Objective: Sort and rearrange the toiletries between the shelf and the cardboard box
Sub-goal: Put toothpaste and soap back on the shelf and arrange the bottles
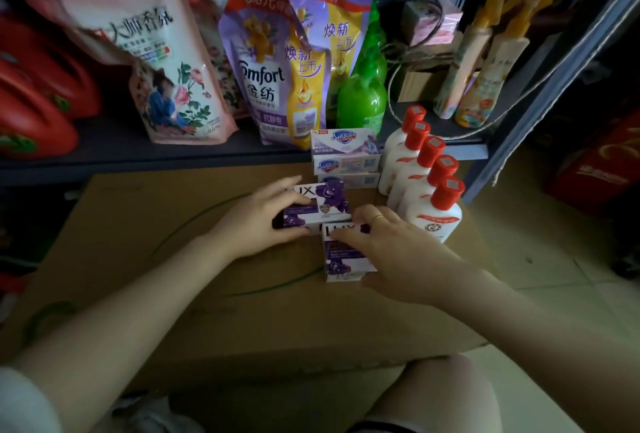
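Toiletries stand on a closed brown cardboard box (173,294) and on the dark metal shelf (121,152) behind it. On the box lie two purple-and-white Lux soap cartons: the left hand (256,221) curls round the far carton (320,205), and the right hand (391,252) rests with bent fingers on the near carton (341,261). Beside them rise a stack of three white Safeguard soap boxes (346,155) and a row of five white lotion bottles with red caps (427,197). Two green bottles (362,100) stand on the shelf.
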Action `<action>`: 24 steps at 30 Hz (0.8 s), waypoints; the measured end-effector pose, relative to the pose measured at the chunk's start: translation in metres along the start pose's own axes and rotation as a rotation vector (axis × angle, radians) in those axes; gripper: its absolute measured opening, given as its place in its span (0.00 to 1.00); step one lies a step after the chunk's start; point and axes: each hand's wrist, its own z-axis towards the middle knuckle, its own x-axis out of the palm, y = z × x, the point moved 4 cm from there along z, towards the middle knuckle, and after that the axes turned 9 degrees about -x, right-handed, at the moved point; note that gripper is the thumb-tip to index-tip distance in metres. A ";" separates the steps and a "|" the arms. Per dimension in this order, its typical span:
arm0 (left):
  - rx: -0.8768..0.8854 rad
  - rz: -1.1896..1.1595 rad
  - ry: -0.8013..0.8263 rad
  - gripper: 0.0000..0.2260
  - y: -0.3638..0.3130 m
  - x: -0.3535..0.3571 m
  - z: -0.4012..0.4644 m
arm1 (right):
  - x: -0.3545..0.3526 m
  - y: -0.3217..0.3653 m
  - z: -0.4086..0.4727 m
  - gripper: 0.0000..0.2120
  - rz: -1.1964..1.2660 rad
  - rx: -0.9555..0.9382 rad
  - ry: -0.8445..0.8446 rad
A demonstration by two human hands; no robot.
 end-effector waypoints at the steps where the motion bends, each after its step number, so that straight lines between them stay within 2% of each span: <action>1: -0.041 0.012 0.027 0.23 -0.001 0.001 0.001 | 0.001 0.000 0.000 0.33 0.014 0.014 0.001; 4: -0.080 0.001 0.044 0.28 -0.002 -0.005 0.006 | 0.002 0.001 0.002 0.33 0.052 0.062 0.004; 7: -0.053 -0.006 -0.009 0.27 -0.002 -0.022 0.008 | -0.012 0.004 0.010 0.31 0.068 0.052 -0.020; 9: -0.015 -0.041 -0.113 0.27 -0.004 -0.044 0.009 | -0.033 0.003 0.011 0.32 0.115 0.038 -0.127; 13: 0.065 -0.152 -0.440 0.21 -0.015 -0.110 0.005 | -0.096 0.003 0.006 0.33 0.275 -0.037 -0.425; 17: 0.149 -0.143 -0.688 0.21 -0.027 -0.172 0.007 | -0.155 -0.007 0.006 0.34 0.244 -0.059 -0.603; 20: 0.200 -0.150 -0.770 0.20 -0.042 -0.212 0.018 | -0.196 -0.016 0.009 0.32 0.302 -0.070 -0.740; 24: 0.264 -0.125 -0.780 0.22 -0.069 -0.259 0.045 | -0.243 -0.028 0.012 0.31 0.325 -0.035 -0.894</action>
